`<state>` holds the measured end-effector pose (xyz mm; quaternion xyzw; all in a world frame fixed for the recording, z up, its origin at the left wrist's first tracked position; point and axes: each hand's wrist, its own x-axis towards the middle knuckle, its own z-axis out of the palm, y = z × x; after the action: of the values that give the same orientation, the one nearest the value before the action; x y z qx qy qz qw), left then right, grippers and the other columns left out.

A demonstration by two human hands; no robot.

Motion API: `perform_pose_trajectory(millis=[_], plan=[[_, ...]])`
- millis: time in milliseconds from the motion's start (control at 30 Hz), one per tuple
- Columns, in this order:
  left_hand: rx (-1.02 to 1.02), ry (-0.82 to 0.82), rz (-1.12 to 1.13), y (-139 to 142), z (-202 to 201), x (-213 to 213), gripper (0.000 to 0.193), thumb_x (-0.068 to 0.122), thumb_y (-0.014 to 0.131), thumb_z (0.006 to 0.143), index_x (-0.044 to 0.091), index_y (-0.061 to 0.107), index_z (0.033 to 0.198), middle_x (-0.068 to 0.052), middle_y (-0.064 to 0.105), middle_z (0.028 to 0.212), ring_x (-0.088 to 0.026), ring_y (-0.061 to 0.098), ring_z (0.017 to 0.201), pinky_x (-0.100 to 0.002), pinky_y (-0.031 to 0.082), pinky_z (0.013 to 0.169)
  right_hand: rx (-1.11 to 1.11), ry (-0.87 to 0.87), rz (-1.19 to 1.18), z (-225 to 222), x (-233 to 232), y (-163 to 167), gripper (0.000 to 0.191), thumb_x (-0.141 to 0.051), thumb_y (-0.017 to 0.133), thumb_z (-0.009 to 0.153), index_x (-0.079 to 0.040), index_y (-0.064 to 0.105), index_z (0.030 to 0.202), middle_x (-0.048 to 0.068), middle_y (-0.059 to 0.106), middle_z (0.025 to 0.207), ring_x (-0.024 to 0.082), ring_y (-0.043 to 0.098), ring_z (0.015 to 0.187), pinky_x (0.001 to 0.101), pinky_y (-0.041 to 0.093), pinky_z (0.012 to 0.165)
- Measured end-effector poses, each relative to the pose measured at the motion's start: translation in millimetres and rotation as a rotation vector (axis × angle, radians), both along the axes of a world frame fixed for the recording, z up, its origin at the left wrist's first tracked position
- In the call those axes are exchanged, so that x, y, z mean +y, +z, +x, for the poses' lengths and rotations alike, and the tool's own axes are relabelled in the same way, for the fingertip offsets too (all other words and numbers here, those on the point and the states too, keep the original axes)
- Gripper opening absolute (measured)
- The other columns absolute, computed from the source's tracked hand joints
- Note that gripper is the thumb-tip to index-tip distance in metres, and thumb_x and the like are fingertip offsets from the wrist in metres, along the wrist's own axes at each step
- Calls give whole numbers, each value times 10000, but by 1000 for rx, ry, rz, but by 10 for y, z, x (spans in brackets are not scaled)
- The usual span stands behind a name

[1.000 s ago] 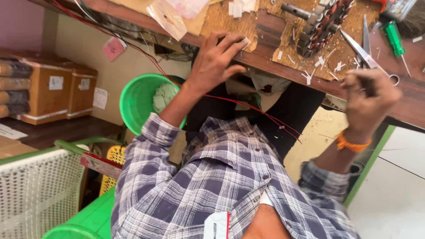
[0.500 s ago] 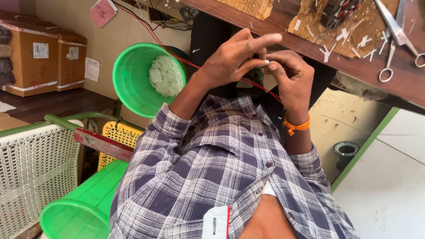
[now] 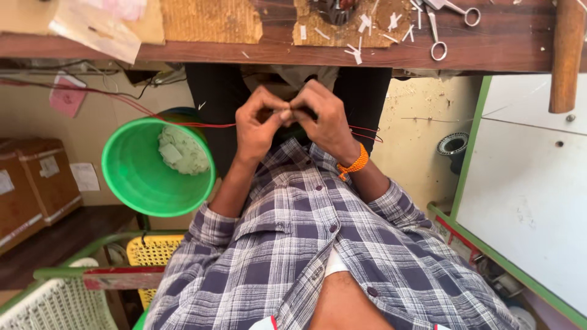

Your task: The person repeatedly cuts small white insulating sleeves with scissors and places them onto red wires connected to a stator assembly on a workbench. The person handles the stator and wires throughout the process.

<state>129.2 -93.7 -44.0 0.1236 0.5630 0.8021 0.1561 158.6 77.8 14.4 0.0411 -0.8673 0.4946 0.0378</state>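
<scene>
Wire: a thin red wire [image 3: 183,124] runs in from the left, passes above the green bucket and reaches the two hands, held in front of the person's chest below the bench edge; a short red length shows again to the right of the wrist.
Left hand: the left hand [image 3: 257,125] has its fingers [image 3: 276,114] pinched narrow on the wire, fingertips meeting those of the other hand.
Right hand: the right hand [image 3: 324,116] is curled tight at the same spot (what lies inside the pinch is hidden); an orange wristband [image 3: 353,165] sits on its wrist.
Bucket: a green bucket [image 3: 131,177] stands just left of the left forearm, with pale crumpled scraps inside.
Bench: the brown bench [image 3: 342,52] lies above the hands, carrying scissors [image 3: 437,30], white snippets and cardboard sheets.
Right side: a white cabinet with green trim [image 3: 526,183].
</scene>
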Motion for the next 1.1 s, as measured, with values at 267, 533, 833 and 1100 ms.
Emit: perform_pose_trajectory(millis=[267, 533, 833, 1100], plan=[[-102, -181, -35, 15, 48, -64, 92, -61, 686, 967, -8, 738, 1022, -80, 713, 952, -54, 607, 665, -186, 481, 542, 187, -384, 324, 85, 1376, 503, 99, 24, 735, 981, -15, 711, 1069, 104, 690, 1177, 184, 717, 906, 331, 600, 805], [-369, -141, 122, 50, -63, 106, 212, 10, 677, 993, 18, 710, 1202, -72, 739, 1001, -95, 674, 840, -216, 560, 705, -21, -432, 589, 84, 1846, 437, 282, 55, 683, 1004, -12, 641, 1274, 173, 612, 1223, 284, 661, 1056, 408, 548, 870], [-497, -252, 358, -21, -110, -32, 157, 20, 701, 1022, 47, 652, 1169, -147, 740, 1120, -147, 695, 948, -248, 588, 799, -289, -670, 223, 549, 1474, 395, 653, 14, 709, 970, -92, 430, 1551, 65, 737, 1050, 131, 742, 873, 284, 605, 694], [-356, -237, 351, 238, -254, 132, 186, 35, 749, 1032, 8, 654, 1189, -59, 669, 1002, -120, 658, 926, -251, 583, 799, -191, -380, -733, 714, 1473, 3, 404, 93, 702, 995, 83, 539, 1365, 109, 715, 1007, 141, 670, 821, 243, 551, 694]])
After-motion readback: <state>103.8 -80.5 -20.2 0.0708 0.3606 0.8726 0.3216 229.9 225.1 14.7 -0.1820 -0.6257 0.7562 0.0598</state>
